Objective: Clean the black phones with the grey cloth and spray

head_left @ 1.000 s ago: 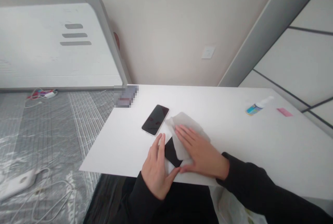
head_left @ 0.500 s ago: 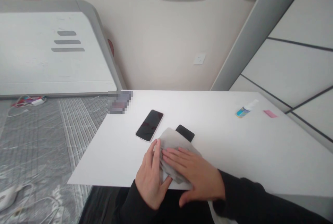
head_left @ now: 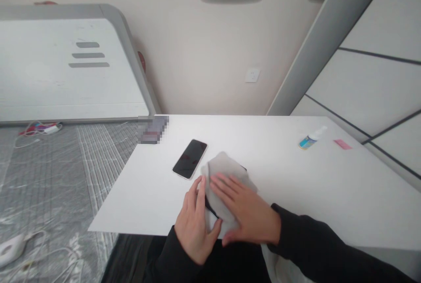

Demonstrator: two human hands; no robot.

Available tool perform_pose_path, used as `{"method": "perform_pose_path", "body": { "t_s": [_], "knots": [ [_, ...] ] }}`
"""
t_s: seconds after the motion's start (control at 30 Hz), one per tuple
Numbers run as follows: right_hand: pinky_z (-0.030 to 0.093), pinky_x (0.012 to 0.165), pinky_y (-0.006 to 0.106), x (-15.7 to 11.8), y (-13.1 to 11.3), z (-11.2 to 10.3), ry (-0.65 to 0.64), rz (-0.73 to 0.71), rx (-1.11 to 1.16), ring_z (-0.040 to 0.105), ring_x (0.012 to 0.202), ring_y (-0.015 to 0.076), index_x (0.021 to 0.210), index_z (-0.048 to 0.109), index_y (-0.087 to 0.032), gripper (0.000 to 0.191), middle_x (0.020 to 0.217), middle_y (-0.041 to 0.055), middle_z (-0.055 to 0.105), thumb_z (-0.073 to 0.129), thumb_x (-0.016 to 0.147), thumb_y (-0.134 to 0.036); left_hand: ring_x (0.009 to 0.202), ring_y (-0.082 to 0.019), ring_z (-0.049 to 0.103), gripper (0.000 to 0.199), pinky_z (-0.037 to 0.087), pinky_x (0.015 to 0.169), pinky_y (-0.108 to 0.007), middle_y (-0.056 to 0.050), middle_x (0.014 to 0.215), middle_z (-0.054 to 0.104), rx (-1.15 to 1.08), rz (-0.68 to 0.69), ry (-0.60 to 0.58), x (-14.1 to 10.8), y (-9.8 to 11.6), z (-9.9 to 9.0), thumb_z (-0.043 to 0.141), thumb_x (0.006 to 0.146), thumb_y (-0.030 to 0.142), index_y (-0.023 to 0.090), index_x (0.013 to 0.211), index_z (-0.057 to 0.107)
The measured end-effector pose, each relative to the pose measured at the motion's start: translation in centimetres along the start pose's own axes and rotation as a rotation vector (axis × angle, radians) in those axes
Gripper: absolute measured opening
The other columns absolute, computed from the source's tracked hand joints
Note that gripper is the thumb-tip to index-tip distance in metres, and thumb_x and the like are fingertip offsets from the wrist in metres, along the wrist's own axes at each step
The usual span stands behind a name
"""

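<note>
So, on a white table [head_left: 329, 186] the person works with two bare hands. The right hand [head_left: 245, 215] lies open and flat on a grey cloth [head_left: 226, 173], and the left hand [head_left: 194, 223] stands half curled against the near side of the cloth; how firmly it grips, one cannot tell. Under the cloth is a dark flat device [head_left: 211, 206], mostly hidden. Very near lies a black smartphone [head_left: 190, 159], face up. Far to the right, a small spray bottle [head_left: 309, 141] lies on its side, near a pink slip [head_left: 342, 144]. Behind the table is a cream wall with a white socket [head_left: 252, 75]. On the grey floor left of the table, under plastic sheet [head_left: 42, 177], are white cables [head_left: 49, 254] and a white charger [head_left: 11, 248], and a large white panel [head_left: 66, 68] stands behind them.
</note>
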State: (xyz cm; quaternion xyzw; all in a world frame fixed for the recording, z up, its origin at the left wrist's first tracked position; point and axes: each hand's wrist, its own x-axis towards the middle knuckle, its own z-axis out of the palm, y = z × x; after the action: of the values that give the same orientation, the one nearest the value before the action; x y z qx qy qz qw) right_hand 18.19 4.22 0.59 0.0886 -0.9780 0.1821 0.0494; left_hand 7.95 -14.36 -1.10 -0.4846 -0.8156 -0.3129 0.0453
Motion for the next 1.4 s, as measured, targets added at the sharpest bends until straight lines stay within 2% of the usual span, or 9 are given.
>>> {"method": "perform_pose_path", "body": {
  "t_s": [0.23, 0.4, 0.53, 0.7, 0.83, 1.0, 1.13, 1.3, 1.4],
  "knots": [
    [0.026, 0.124, 0.056, 0.1, 0.4, 0.0, 0.078, 0.073, -0.089, 0.028, 0.152, 0.0343, 0.161, 0.024, -0.011, 0.103, 0.163, 0.0185, 0.031, 0.049, 0.088, -0.079, 0.139, -0.035, 0.047, 0.094, 0.051, 0.107, -0.049, -0.019, 0.153, 0.043, 0.038, 0.036, 0.034, 0.3, 0.2, 0.1, 0.062, 0.079, 0.020, 0.018, 0.160, 0.014],
    [0.021, 0.128, 0.045, -0.3, -0.4, 0.1, -0.033, -0.108, 0.009, 0.025, 0.154, 0.0276, 0.162, 0.016, -0.012, 0.108, 0.167, 0.0132, 0.024, 0.047, 0.087, -0.082, 0.139, -0.035, 0.047, 0.107, 0.053, 0.105, -0.046, -0.019, 0.155, 0.040, 0.019, 0.016, 0.002, 0.3, 0.2, 0.0, 0.059, 0.065, 0.010, 0.017, 0.160, 0.011],
    [0.025, 0.124, 0.057, -0.4, 0.2, -0.2, 0.044, 0.084, -0.050, 0.027, 0.152, 0.0351, 0.160, 0.026, -0.010, 0.103, 0.164, 0.0188, 0.030, 0.043, 0.088, -0.081, 0.138, -0.035, 0.047, 0.094, 0.052, 0.106, -0.049, -0.019, 0.153, 0.042, 0.045, 0.042, 0.030, 0.4, 0.3, 0.0, 0.062, 0.079, 0.020, 0.017, 0.160, 0.014],
    [0.018, 0.128, 0.046, -0.5, 0.3, -0.3, -0.069, -0.096, 0.043, 0.026, 0.153, 0.0290, 0.163, 0.017, -0.013, 0.104, 0.166, 0.0137, 0.025, 0.043, 0.089, -0.082, 0.139, -0.034, 0.047, 0.099, 0.052, 0.107, -0.047, -0.019, 0.154, 0.041, 0.024, 0.016, 0.003, 0.3, 0.3, 0.0, 0.060, 0.072, 0.014, 0.017, 0.160, 0.014],
    [0.020, 0.126, 0.055, -0.5, 0.5, -0.5, 0.016, 0.113, -0.026, 0.025, 0.153, 0.0335, 0.160, 0.027, -0.011, 0.102, 0.164, 0.0172, 0.029, 0.039, 0.089, -0.082, 0.139, -0.034, 0.047, 0.092, 0.052, 0.106, -0.049, -0.019, 0.153, 0.042, 0.041, 0.038, 0.031, 0.4, 0.3, -0.1, 0.061, 0.081, 0.020, 0.019, 0.160, 0.014],
    [0.017, 0.128, 0.047, -0.5, -0.1, -0.3, -0.064, -0.089, 0.058, 0.026, 0.153, 0.0281, 0.163, 0.016, -0.013, 0.105, 0.166, 0.0133, 0.025, 0.044, 0.088, -0.082, 0.140, -0.034, 0.047, 0.103, 0.052, 0.106, -0.048, -0.018, 0.155, 0.039, 0.017, 0.026, -0.004, 0.3, 0.2, -0.2, 0.060, 0.071, 0.011, 0.019, 0.161, 0.011],
    [0.024, 0.124, 0.059, -0.5, 0.6, -0.4, 0.038, 0.127, -0.049, 0.028, 0.152, 0.0355, 0.159, 0.028, -0.010, 0.100, 0.163, 0.0189, 0.030, 0.043, 0.090, -0.079, 0.140, -0.035, 0.046, 0.093, 0.052, 0.106, -0.050, -0.019, 0.154, 0.041, 0.040, 0.040, 0.010, 0.4, 0.2, -0.3, 0.062, 0.083, 0.022, 0.020, 0.161, 0.012],
    [0.021, 0.127, 0.049, -1.0, 0.4, 0.0, -0.011, -0.063, 0.011, 0.027, 0.153, 0.0302, 0.163, 0.014, -0.014, 0.107, 0.166, 0.0135, 0.028, 0.050, 0.087, -0.079, 0.141, -0.035, 0.046, 0.094, 0.051, 0.106, -0.049, -0.018, 0.156, 0.039, 0.014, 0.030, 0.000, 0.4, 0.3, -0.3, 0.061, 0.080, 0.017, 0.021, 0.161, 0.012],
    [0.025, 0.123, 0.058, -1.0, 0.8, -0.1, 0.044, 0.071, -0.075, 0.030, 0.151, 0.0342, 0.162, 0.017, -0.015, 0.099, 0.164, 0.0161, 0.032, 0.047, 0.091, -0.077, 0.141, -0.036, 0.045, 0.092, 0.051, 0.106, -0.049, -0.019, 0.156, 0.039, 0.022, 0.018, 0.005, 0.4, 0.3, -0.3, 0.063, 0.084, 0.021, 0.021, 0.160, 0.013]
  ]
}}
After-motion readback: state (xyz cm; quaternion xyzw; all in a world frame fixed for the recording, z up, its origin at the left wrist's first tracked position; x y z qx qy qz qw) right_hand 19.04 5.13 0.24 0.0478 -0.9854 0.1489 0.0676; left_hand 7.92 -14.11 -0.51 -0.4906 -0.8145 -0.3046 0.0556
